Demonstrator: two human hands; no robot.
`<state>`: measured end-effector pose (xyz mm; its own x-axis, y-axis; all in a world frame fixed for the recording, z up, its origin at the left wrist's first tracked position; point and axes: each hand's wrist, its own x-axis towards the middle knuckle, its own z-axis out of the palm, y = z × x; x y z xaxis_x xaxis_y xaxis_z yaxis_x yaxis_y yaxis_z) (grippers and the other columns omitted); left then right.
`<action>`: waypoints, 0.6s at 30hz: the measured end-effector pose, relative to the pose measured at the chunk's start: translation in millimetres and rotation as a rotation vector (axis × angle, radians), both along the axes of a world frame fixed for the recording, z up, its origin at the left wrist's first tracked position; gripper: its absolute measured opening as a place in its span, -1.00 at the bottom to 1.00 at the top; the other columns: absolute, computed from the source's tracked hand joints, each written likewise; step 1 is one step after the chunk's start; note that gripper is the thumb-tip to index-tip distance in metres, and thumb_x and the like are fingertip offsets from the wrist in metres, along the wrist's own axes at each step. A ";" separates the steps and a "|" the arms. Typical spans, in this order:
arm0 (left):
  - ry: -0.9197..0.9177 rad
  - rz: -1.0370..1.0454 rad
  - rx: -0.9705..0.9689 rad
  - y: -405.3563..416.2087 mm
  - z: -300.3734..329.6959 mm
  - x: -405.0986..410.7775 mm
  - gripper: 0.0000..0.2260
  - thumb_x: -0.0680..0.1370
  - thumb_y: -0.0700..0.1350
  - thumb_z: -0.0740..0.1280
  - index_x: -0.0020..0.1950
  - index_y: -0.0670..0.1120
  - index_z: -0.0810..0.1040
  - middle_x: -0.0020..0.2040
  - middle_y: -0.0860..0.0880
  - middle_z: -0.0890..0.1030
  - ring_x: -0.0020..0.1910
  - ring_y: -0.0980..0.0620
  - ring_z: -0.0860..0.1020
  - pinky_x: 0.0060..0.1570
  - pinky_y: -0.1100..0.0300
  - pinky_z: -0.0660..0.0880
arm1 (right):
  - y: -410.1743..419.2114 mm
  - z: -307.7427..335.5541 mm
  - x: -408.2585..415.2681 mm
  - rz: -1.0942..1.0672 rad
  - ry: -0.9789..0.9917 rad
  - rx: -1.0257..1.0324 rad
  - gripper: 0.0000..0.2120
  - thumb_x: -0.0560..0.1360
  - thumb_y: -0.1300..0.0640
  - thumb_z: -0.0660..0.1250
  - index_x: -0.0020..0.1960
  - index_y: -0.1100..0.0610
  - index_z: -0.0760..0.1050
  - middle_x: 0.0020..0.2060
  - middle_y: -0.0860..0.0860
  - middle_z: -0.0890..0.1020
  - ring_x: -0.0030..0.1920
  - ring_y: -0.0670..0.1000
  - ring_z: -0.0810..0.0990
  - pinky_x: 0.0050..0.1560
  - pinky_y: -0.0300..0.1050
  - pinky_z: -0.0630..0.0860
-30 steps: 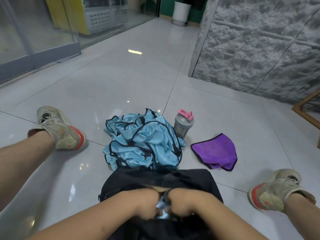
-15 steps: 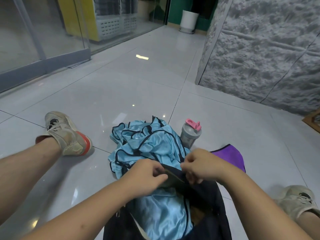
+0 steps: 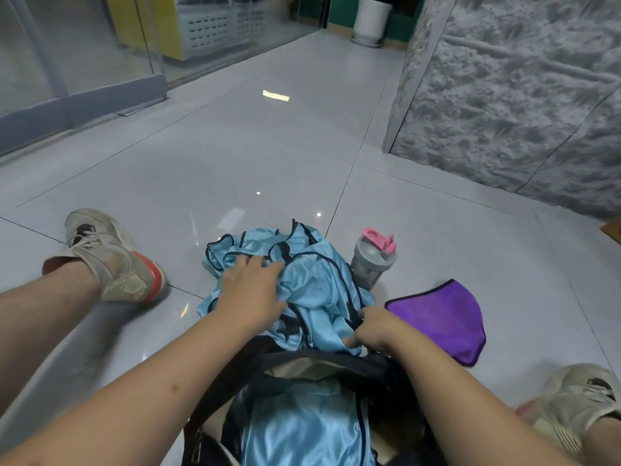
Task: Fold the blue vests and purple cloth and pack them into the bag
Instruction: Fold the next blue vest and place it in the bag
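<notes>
Left hand (image 3: 250,292): I'm laying spread fingers on the vest pile (image 3: 302,280) — just beyond the bag (image 3: 386,368).
Right hand (image 3: 373,329): I'm pinching the pile's near edge — beside the bag.

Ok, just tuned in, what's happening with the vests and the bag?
A person sits on the floor packing. The left hand rests flat on the pile of blue vests, and the right hand grips a fold at its near edge. One vest is already in the open bag. The purple cloth lies unfolded on the floor beside a bottle.
</notes>
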<state>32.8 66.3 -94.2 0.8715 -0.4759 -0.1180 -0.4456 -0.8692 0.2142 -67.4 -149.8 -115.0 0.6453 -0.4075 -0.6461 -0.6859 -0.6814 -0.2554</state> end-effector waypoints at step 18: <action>0.642 0.254 -0.844 45.6 42.5 54.3 -0.93 0.56 -0.19 0.48 -0.07 -0.18 0.72 -0.20 -0.20 0.70 -0.26 -0.05 0.59 -0.24 0.12 0.50 | -24.4 11.1 -5.2 -0.699 -0.609 0.611 -0.78 0.39 0.34 0.25 -0.16 0.28 0.68 -0.25 0.20 0.67 -0.24 0.15 0.62 -0.26 0.00 0.61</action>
<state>87.0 111.9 -51.7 0.8486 -0.4318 -0.3057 0.1338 -0.3837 0.9137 -72.6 -174.1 -103.9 0.6754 -0.5267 -0.5161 -0.5159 0.1626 -0.8411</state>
